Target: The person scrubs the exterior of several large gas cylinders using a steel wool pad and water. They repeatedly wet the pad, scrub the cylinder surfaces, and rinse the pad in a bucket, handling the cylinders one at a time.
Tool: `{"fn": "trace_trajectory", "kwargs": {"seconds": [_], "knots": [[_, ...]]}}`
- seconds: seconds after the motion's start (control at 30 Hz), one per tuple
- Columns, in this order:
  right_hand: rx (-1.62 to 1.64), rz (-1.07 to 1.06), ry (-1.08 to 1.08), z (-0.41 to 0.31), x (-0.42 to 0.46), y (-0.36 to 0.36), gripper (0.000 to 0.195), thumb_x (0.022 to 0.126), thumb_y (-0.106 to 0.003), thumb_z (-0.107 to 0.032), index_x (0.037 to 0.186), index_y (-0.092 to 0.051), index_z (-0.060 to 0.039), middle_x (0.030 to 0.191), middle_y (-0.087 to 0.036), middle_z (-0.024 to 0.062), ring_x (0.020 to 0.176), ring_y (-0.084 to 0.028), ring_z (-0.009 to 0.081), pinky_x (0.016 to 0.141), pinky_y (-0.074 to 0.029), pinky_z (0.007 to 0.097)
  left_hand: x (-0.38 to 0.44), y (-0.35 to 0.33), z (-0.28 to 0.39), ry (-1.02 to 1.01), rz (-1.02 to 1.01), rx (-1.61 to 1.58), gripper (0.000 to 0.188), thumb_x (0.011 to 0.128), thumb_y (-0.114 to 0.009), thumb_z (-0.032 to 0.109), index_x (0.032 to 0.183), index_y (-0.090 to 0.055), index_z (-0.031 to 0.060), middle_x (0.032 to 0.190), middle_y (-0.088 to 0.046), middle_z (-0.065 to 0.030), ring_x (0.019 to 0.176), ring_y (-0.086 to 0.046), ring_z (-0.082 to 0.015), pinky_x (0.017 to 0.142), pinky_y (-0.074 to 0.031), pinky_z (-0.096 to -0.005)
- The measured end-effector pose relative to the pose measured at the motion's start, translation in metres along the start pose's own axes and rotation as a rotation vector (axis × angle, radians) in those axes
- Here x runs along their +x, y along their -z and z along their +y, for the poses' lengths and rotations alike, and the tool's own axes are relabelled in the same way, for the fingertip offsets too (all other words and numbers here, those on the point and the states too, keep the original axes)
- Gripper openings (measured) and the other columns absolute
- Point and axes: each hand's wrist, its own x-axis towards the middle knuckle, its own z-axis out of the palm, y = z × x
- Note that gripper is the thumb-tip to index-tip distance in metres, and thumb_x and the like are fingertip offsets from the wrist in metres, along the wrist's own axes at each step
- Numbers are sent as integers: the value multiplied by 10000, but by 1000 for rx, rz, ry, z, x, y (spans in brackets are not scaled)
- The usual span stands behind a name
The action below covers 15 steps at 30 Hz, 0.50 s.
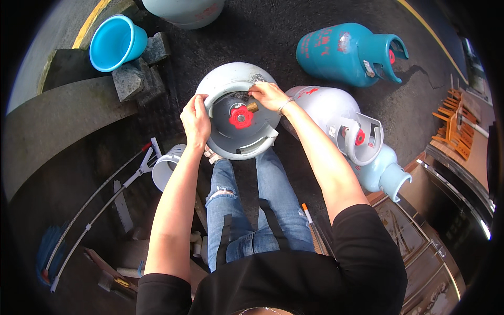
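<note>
Right before me stands a grey gas cylinder [220, 78], seen from above. Its metal collar [252, 151] rings a red valve handwheel [241, 117] and a brass valve outlet [252, 107]. My left hand [197, 120] grips the collar's left side, fingers over the rim. On the far right part of the same rim, my right hand [269, 95] has its fingers curled round the edge. A bracelet circles my right wrist. Close to the right of this cylinder is another grey gas cylinder [321, 104], also with a red handwheel.
Farther right are a teal gas cylinder [334, 53] and a light-blue one [384, 169]. Another grey cylinder [189, 12] is at the far edge. A blue bucket [112, 43] sits by stone blocks [136, 80]. Left of my legs are a white bucket [163, 173] and long-handled cleaning tools [106, 204].
</note>
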Motion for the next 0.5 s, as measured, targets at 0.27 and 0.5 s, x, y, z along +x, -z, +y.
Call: {"fn": "trace_trajectory", "kwargs": {"seconds": [0.27,0.5], "knots": [[-294,0,190,1,-11,-8,227,868,-534,-276,995,-680,-157,1034,-664,-11,1059,-536,204,945,-343,434,1,-2,-5,23,22,41,338,962,-422,230,956,-663,-7,769,-656,-102,728,-586,-131,715,-461,-287],[-377,422,178,49,-32,-2,227,811,-570,-174,987,-713,-189,1119,-652,-61,1177,-452,257,1036,-224,611,1,-6,9,-3,-6,119,344,949,-413,235,944,-666,2,743,-649,-101,709,-596,-148,699,-458,-291]]}}
